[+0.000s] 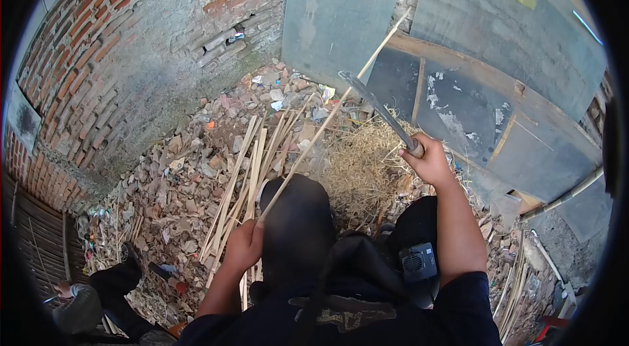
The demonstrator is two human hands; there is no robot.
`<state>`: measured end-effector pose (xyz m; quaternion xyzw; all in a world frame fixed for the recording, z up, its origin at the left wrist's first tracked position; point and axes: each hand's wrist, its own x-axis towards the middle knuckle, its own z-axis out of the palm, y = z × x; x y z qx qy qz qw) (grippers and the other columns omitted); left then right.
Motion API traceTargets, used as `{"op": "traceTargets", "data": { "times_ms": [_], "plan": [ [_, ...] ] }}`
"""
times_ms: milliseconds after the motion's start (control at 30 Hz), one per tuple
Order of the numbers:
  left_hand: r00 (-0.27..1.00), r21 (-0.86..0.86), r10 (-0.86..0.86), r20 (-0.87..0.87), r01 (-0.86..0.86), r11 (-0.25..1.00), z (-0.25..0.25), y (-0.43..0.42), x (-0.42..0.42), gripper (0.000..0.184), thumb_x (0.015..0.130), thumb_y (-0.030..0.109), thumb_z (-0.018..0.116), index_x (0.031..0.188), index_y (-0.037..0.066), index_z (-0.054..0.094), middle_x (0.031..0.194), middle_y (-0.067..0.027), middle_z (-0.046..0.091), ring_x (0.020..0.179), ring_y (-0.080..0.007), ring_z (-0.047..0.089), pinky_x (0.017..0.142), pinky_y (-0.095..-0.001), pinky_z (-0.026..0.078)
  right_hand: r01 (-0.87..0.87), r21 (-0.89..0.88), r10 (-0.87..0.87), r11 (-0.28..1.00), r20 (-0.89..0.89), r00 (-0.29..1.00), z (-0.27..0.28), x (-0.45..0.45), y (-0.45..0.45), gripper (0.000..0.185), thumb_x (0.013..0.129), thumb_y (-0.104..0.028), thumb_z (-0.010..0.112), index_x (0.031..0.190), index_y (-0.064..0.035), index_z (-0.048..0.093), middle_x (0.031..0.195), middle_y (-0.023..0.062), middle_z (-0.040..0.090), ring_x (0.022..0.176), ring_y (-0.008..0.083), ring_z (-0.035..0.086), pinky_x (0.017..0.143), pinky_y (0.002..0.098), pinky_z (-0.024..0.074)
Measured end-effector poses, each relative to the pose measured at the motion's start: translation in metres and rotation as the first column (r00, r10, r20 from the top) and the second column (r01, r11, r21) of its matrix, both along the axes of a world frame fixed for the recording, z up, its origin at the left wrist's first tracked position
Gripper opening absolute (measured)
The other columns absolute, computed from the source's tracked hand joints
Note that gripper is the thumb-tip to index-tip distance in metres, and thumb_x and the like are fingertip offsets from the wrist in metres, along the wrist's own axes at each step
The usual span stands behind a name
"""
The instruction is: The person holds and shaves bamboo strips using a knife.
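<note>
My left hand (244,244) is closed round the lower end of a long, thin wooden strip (313,143), which slants up and right over my knee. In my right hand (429,159) is the handle of a dark, long-bladed tool (379,107) with a hooked tip. Near that tip the blade meets or crosses the strip; whether they touch I cannot tell. Beneath the blade lies a heap of pale shavings (360,169). Several loose strips (252,175) rest on the rubble beside my left knee.
Broken brick and stone (157,195) cover the ground. A brick wall (131,51) curves along the left, and grey panels (341,15) stand ahead and right. Another person's legs (118,287) show at the lower left. More strips (514,287) lie at the lower right.
</note>
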<state>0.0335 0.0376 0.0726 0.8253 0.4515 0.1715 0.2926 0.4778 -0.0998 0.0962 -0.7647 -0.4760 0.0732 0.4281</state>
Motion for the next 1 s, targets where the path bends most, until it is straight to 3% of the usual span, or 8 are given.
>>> {"op": "traceTargets", "data": {
  "times_ms": [100,200,333,433,533,733,833,1000],
  "plan": [
    [0.999,-0.024,-0.029,-0.017,0.028,0.999,0.007,0.000,-0.008,0.035,0.104,0.027,0.052,0.083,-0.001,0.057,0.070,-0.0246,0.058,0.067,-0.0440,0.061,0.062,-0.0486,0.046,-0.067,-0.010,0.066,0.998,-0.079,0.995,-0.001,-0.005,0.011,0.027,0.084,-0.020,0.084,0.094,-0.0008,0.067,0.074,0.0104,0.064,0.072,0.0167,0.058,0.070,0.0354,0.0497],
    [0.996,-0.116,-0.063,-0.068,0.055,0.992,0.019,-0.005,-0.013,0.037,0.104,0.030,0.052,0.087,-0.001,0.059,0.071,-0.0232,0.060,0.068,-0.0418,0.062,0.064,-0.0483,0.047,-0.122,-0.029,0.123,0.992,0.045,0.991,-0.005,-0.006,0.016,0.027,0.082,-0.024,0.083,0.092,-0.0045,0.068,0.073,0.0124,0.065,0.067,0.0269,0.063,0.066,0.0393,0.0507],
    [0.985,-0.267,-0.143,-0.093,0.114,0.957,0.010,0.001,-0.026,0.042,0.106,0.039,0.053,0.092,-0.001,0.059,0.073,-0.0081,0.059,0.068,-0.0189,0.055,0.065,-0.0378,0.046,-0.179,-0.166,0.205,0.970,0.156,0.966,0.002,-0.017,0.016,0.026,0.080,-0.026,0.082,0.091,-0.0069,0.068,0.073,0.0151,0.066,0.068,0.0349,0.066,0.063,0.0430,0.0506],
    [0.986,-0.226,-0.151,-0.065,0.133,0.965,0.003,-0.002,-0.030,0.043,0.106,0.040,0.053,0.095,-0.001,0.059,0.072,-0.0062,0.058,0.069,-0.0168,0.054,0.064,-0.0359,0.046,-0.226,-0.192,0.270,0.955,0.250,0.930,-0.005,-0.021,0.015,0.026,0.077,-0.025,0.081,0.092,-0.0084,0.069,0.075,0.0158,0.067,0.073,0.0380,0.068,0.064,0.0462,0.0515],
    [0.984,-0.319,-0.119,-0.135,0.070,0.945,0.001,0.000,-0.037,0.042,0.105,0.040,0.054,0.102,-0.001,0.061,0.080,-0.0176,0.066,0.073,-0.0313,0.065,0.069,-0.0434,0.050,-0.225,-0.228,0.287,0.947,0.294,0.912,-0.007,-0.027,0.017,0.025,0.076,-0.024,0.080,0.092,-0.0104,0.068,0.076,0.0149,0.068,0.075,0.0388,0.068,0.065,0.0483,0.0525],
    [0.999,-0.699,0.028,0.031,0.002,0.715,-0.001,0.003,-0.061,0.041,0.105,0.043,0.055,0.099,0.003,0.063,0.072,0.0013,0.055,0.066,-0.0082,0.052,0.060,-0.0285,0.044,-0.231,-0.282,0.309,0.931,0.275,0.910,-0.013,-0.025,0.023,0.024,0.076,-0.025,0.079,0.093,-0.0127,0.068,0.078,0.0138,0.069,0.076,0.0396,0.068,0.067,0.0495,0.0528],
    [0.996,-0.775,0.036,0.077,0.037,0.630,-0.007,0.004,-0.073,0.039,0.106,0.041,0.054,0.097,0.005,0.064,0.070,0.0042,0.051,0.063,-0.0070,0.047,0.058,-0.0267,0.040,-0.224,-0.287,0.300,0.931,0.254,0.920,-0.016,-0.021,0.024,0.028,0.076,-0.028,0.080,0.097,-0.0122,0.069,0.076,0.0150,0.069,0.074,0.0400,0.068,0.067,0.0489,0.0527],
    [0.996,-0.616,-0.018,0.086,0.068,0.785,-0.010,0.000,-0.069,0.038,0.106,0.040,0.055,0.093,0.005,0.063,0.070,0.0043,0.051,0.064,-0.0067,0.045,0.058,-0.0268,0.039,-0.186,-0.301,0.264,0.935,0.246,0.933,-0.014,-0.017,0.024,0.035,0.078,-0.033,0.082,0.102,-0.0114,0.070,0.073,0.0169,0.068,0.073,0.0396,0.068,0.066,0.0483,0.0526]
  ]
}}
